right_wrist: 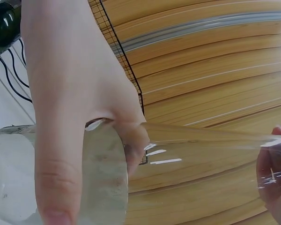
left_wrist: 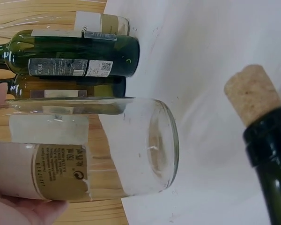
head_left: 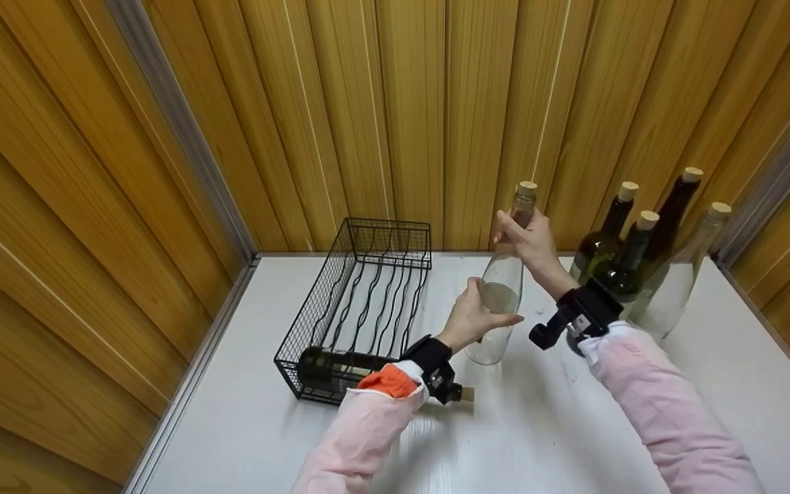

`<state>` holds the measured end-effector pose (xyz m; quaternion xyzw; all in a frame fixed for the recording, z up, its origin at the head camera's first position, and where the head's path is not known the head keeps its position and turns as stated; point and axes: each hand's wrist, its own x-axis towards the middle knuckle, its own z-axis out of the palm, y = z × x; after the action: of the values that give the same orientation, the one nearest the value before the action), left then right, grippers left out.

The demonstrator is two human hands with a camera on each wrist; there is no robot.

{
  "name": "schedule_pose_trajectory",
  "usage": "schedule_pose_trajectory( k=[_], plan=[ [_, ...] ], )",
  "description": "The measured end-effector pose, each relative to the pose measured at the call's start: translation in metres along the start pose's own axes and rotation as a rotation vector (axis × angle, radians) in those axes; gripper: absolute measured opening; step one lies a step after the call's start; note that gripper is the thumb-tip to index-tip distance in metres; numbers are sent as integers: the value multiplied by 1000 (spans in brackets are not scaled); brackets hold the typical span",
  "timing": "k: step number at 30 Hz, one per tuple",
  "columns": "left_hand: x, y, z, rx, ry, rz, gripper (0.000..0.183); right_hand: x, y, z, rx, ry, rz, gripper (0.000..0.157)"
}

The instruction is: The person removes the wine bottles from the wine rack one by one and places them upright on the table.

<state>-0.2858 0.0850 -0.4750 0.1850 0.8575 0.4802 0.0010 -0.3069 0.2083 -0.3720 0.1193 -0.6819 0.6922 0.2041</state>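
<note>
A clear glass bottle (head_left: pixel 508 274) with a cork stopper (head_left: pixel 527 188) stands tilted at the middle of the white table, its neck leaning right. My left hand (head_left: pixel 474 317) grips its lower body, with the thumb across the near side. Higher up, my right hand (head_left: pixel 531 241) holds the neck just below the cork. In the left wrist view a white and gold label (left_wrist: pixel 61 171) shows on the bottle. The right wrist view has the left hand (right_wrist: pixel 65 103) large in front, while the right hand (right_wrist: pixel 274 178) shows at the edge through the glass.
Left of the bottle lies a black wire rack (head_left: pixel 389 265) with wavy bars. A dark bottle (head_left: pixel 316 370) lies across its near end, cork outward, partly behind the left forearm. Several corked bottles stand at right, including a clear one (head_left: pixel 673 291). Wood-patterned walls (head_left: pixel 409 123) enclose the table.
</note>
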Motion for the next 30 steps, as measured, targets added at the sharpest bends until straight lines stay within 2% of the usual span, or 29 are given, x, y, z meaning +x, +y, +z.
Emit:
schedule_pose_trajectory(
  k=[6,11,16,24,27,30],
  plan=[
    [1,-1,-5,-63,-115,-9,87,-3,-2,-3,-23,13,-39,12],
    [0,-3,-10,-87,-155,-40,86,-6,-5,-9,-66,26,-47,11],
    [-4,-6,-12,-39,-208,-54,86,-14,-14,-17,-100,51,-14,8],
    [-7,-9,-18,66,-262,-23,81,-33,-35,-26,-168,28,-55,12],
    [-5,-11,-21,114,-264,-3,72,-37,-36,-33,-153,35,-71,12],
    [-3,-14,-24,165,-262,22,54,-41,-36,-41,-116,44,-89,14]
  ],
)
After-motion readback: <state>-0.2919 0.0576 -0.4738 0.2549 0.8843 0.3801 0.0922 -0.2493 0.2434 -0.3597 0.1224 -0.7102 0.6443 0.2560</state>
